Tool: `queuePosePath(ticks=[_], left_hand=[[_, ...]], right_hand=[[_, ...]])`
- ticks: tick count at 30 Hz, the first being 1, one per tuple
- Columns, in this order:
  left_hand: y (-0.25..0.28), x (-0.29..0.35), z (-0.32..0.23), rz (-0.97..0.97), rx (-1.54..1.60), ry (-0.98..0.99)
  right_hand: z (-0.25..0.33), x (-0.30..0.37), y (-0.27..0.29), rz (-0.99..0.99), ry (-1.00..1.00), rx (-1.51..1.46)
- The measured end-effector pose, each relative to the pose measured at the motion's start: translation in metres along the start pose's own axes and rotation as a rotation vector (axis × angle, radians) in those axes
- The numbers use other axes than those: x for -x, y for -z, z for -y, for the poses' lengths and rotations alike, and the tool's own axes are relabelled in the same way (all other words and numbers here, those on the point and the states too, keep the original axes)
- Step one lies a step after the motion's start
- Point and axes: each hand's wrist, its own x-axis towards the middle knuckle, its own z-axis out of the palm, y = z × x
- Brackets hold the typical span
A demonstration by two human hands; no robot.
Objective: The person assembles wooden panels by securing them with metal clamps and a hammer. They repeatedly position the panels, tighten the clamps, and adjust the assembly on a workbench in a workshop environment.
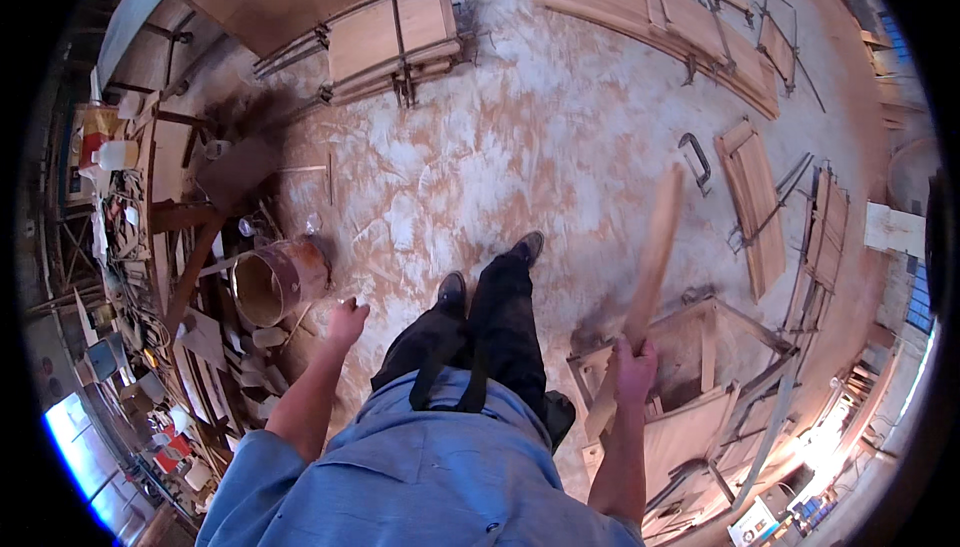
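We are gripping a long wooden plank (pixel 652 257) near its lower end in our right hand (pixel 634 367), tilted up over the floor (pixel 500 147). It is looking stiff and light, best held lower down; our left hand (pixel 346 323) is hanging loosely curled, holding nothing.

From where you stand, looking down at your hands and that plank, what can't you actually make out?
Head view only:
- Wooden plank: blurred along its length; its lower end is hidden behind the right hand that grips it.
- Left hand: too small to tell whether the fingers pinch anything.
- Workbench clutter at the left rim: bent and too small to sort.
- Round barrel: its inside is shadowed.
- Wooden frames: cut off by the dark lower right rim.
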Motion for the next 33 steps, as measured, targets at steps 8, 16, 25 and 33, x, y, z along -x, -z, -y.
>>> queuePosePath(ticks=[8, 16, 25, 33], left_hand=[[0.008, -0.018, -0.148, -0.013, -0.115, -0.12], [-0.077, -0.056, -0.229, 0.115, -0.407, -0.367], [-0.11, -0.108, -0.21, 0.361, -0.568, -0.534], [-0.113, -0.15, -0.21, 0.431, -0.687, -0.578]], right_hand=[[-0.012, -0.113, -0.033, 0.185, -0.02, 0.191], [-0.06, -0.156, -0.088, 0.326, -0.35, 0.251], [-0.179, -0.126, -0.169, 0.358, -0.385, 0.311], [-0.198, -0.124, -0.212, 0.473, -0.509, 0.39]])
